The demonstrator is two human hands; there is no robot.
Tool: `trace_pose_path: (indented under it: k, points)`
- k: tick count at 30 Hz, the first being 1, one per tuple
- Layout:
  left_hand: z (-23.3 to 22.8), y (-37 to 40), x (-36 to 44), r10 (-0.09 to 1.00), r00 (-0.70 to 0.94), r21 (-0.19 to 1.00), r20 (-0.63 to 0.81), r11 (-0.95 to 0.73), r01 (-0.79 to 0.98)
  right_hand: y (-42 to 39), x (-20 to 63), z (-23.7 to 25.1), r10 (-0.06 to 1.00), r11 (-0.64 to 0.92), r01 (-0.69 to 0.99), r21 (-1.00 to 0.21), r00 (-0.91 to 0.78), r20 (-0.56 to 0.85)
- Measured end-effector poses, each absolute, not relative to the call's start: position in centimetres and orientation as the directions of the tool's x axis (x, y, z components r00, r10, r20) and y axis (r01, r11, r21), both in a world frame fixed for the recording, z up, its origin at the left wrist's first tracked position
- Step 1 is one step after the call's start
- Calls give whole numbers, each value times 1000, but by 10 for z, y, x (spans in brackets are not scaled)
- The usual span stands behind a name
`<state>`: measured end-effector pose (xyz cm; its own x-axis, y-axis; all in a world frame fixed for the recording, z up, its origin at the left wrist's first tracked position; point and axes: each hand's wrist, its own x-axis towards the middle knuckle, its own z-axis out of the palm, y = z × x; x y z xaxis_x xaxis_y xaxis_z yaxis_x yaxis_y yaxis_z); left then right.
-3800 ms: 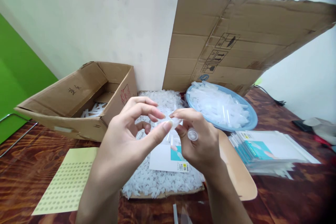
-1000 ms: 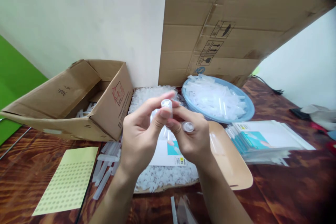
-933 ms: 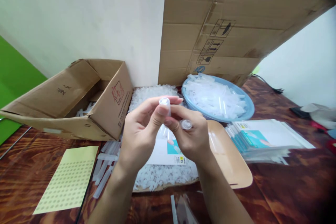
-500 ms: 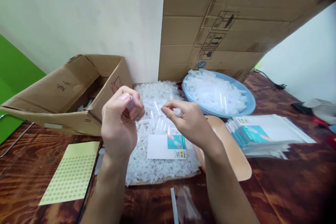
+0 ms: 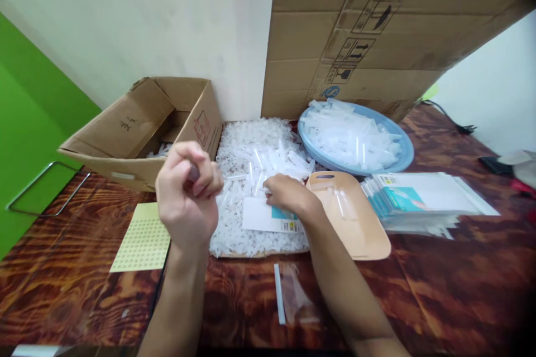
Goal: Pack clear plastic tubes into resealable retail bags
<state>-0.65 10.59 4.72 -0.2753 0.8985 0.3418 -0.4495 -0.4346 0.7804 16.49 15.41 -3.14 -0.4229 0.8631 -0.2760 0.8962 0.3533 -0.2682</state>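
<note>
My left hand (image 5: 186, 198) is raised above the table's left-middle, fingers curled shut around a small clear tube (image 5: 194, 171) that barely shows between them. My right hand (image 5: 288, 195) is lower and reaches down onto a pile of small white plastic pieces (image 5: 255, 159). Its fingertips touch the pile beside a white label card (image 5: 262, 216). What lies under those fingers is hidden.
An open cardboard box (image 5: 138, 122) stands at the left. A blue dish (image 5: 402, 156) full of clear tubes sits behind a tan tray (image 5: 360, 234). Packets (image 5: 422, 201) are stacked at the right. A yellow sticker sheet (image 5: 144, 237) and a clear bag (image 5: 293, 295) lie near me.
My hands were together at a tube and have parted. The left hand drew away to the left with the tube. The right hand dropped onto the pile. The camera tilted down.
</note>
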Motion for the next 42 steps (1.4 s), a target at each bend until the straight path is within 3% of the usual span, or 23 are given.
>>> trace_pose_path:
  k: [3, 5, 8, 10, 13, 16, 19, 22, 25, 27, 29, 31, 32, 35, 37, 39, 42]
  points:
    - [25, 56, -6, 921, -269, 910, 283, -346, -227, 152, 173, -17, 853, 364, 870, -333, -455, -254]
    - [-2, 13, 1, 972, -108, 969, 210, -193, 152, 146, 184, 3, 859, 390, 825, -409, -486, -161]
    - [-53, -38, 19, 970, 234, 822, 65, -185, 539, 125, 208, 41, 863, 487, 664, -568, -464, 199]
    - [-82, -53, 34, 945, 324, 697, 43, -261, 668, 106, 224, 61, 837, 548, 557, -624, -348, 423]
    - [-104, -47, 59, 887, 461, 541, -37, -370, 755, 80, 248, 80, 813, 568, 484, -665, -203, 546]
    - [-103, -27, 80, 789, 589, 451, -175, -468, 760, 60, 269, 88, 809, 561, 463, -686, -135, 571]
    - [-98, -15, 98, 754, 590, 413, -289, -458, 787, 39, 290, 84, 827, 517, 452, -727, -46, 560]
    - [-93, -17, 108, 778, 528, 385, -339, -398, 833, 16, 310, 62, 878, 399, 366, -841, 112, 465]
    - [-82, -23, 104, 779, 506, 386, -371, -366, 847, -5, 323, 25, 917, 266, 170, -949, 260, 304]
    - [-72, -25, 91, 768, 536, 463, -351, -355, 812, -16, 326, 1, 908, 212, 29, -977, 363, 208]
    - [-64, -23, 71, 780, 559, 672, -280, -257, 694, -25, 326, -19, 869, 228, -102, -968, 470, 155]
    - [-60, -19, 47, 843, 484, 889, -233, -17, 458, -32, 323, -33, 826, 250, -203, -947, 555, 99]
    - [-58, -16, 36, 882, 400, 943, -249, 127, 307, -34, 321, -38, 811, 246, -238, -940, 581, 65]
    - [-55, -1, 12, 910, 99, 884, -403, 415, -215, -32, 301, -51, 828, 184, -284, -941, 561, -7]
    - [-50, 10, 5, 868, -31, 757, -495, 414, -506, -24, 278, -58, 889, 129, -287, -949, 457, -18]
    - [-46, 21, 4, 838, -82, 661, -539, 360, -658, -15, 248, -63, 947, 78, -299, -951, 321, -23]
    - [-44, 33, 7, 838, -142, 633, -526, 275, -724, -1, 207, -67, 979, 44, -375, -926, 202, -36]
